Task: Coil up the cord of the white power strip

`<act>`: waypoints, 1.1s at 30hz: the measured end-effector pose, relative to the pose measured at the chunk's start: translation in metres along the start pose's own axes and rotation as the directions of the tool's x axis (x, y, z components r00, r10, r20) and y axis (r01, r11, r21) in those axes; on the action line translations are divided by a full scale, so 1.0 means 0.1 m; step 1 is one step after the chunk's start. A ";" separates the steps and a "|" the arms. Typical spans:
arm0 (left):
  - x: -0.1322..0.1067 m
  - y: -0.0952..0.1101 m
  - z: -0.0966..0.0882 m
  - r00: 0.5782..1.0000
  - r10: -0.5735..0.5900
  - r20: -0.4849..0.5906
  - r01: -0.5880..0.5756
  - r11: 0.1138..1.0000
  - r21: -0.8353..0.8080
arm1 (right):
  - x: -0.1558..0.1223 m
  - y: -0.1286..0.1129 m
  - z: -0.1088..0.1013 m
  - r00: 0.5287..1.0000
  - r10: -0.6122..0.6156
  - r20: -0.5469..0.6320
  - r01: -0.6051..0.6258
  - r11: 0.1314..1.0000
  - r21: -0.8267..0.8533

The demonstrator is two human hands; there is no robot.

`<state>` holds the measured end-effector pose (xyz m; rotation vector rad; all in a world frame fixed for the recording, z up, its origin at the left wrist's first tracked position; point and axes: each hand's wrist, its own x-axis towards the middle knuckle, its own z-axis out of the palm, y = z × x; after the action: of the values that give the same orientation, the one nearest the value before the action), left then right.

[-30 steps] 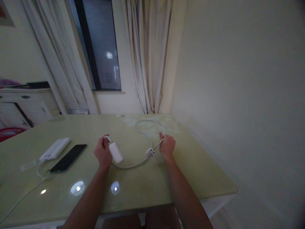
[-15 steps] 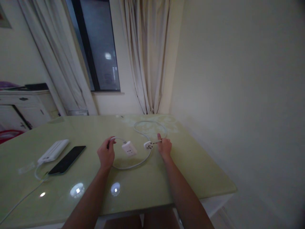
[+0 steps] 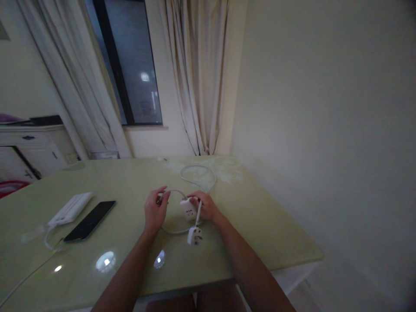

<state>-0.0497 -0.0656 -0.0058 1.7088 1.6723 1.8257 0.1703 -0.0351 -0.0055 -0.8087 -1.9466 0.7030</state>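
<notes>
A white socket block point(image 3: 188, 210) with slots in its face sits between my hands, with a pale cable running from its top to my left hand point(image 3: 156, 208). The fingers of that hand are pinched round the cable. My right hand point(image 3: 206, 207) is closed round the plug's end of the cord, its fingertips at the socket block's upper right corner. From under the right hand hangs the white plug point(image 3: 194, 236), its prongs facing me. The rest of the cable point(image 3: 198, 167) lies in a loop on the table behind the hands.
On the left of the glossy green table point(image 3: 260, 242) lie a black phone point(image 3: 89, 221) and a white power bank point(image 3: 70, 209), with a white cable point(image 3: 30, 276) trailing to the near left. A wall point(image 3: 325, 130) borders the right, and curtains point(image 3: 201, 86) hang behind.
My right hand has moved left to the socket block, bringing the plug nearer to me. My left hand has shifted slightly right, still holding the cable.
</notes>
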 end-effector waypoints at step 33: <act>0.18 -0.27 -0.36 0.994 0.051 -0.100 0.004 0.876 0.482 | -0.03 0.19 -0.28 0.948 0.318 0.023 -0.319 0.945 0.065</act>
<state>-0.0983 -0.0644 -0.0059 1.8258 2.3199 1.6263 0.2012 -0.0210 -0.0086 -1.0934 -1.8090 0.9618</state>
